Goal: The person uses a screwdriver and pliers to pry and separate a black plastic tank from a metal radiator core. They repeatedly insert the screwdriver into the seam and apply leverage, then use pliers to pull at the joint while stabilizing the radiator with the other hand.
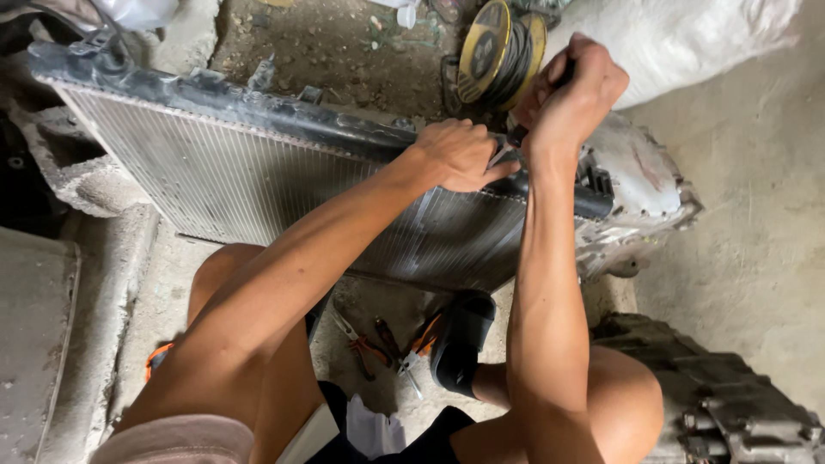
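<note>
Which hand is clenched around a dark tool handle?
The right hand, raised in a fist above the radiator's black top tank. The left hand sits lower, resting on that tank.

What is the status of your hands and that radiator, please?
Left hand braced on radiator top rail. Right hand fisted on a dark tool handle above it. Pliers lie on the floor, unused.

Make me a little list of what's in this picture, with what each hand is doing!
Place: dusty concrete floor, person crouching
Main thing: radiator, finned metal with a black top bar, lying tilted
Left hand: pressing on the radiator's top bar
Right hand: fist closed on a dark tool handle above the bar; tool tip hidden
Below: pliers on the floor, by a black sandal
Behind: yellow discs, white sack
Right side: grey metal casing
</note>
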